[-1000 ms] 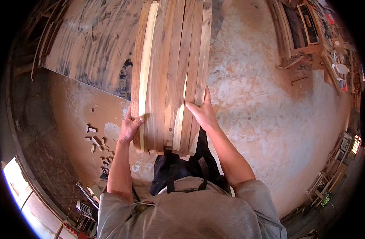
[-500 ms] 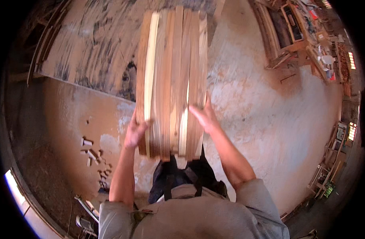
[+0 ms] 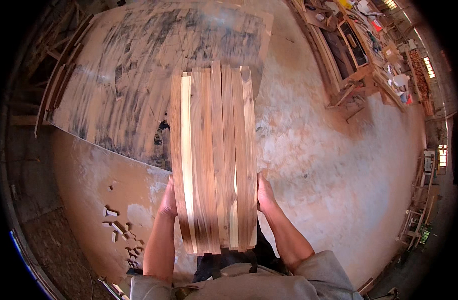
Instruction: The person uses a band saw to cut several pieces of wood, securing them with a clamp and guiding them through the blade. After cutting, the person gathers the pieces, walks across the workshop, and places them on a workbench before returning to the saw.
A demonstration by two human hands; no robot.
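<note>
Several long wooden strips lie side by side in one bundle in front of my body. Most are brown; a pale cream one runs near the left side, and their far ends are uneven. My left hand is pressed to the bundle's left side, its fingers hidden beneath or behind the wood. On the opposite side, my right hand grips the right edge, with its fingertips also out of sight. The near ends of the strips reach close to my waist.
A large dark-smeared sheet covers the floor at the far left. Small wood offcuts are scattered at the near left. A cluttered wooden workbench stands at the far right, and long boards lean at the left edge.
The strips have moved nearer to my body and lower in the view. My thumbs, which lay over the top of the wood, now sit along its sides.
</note>
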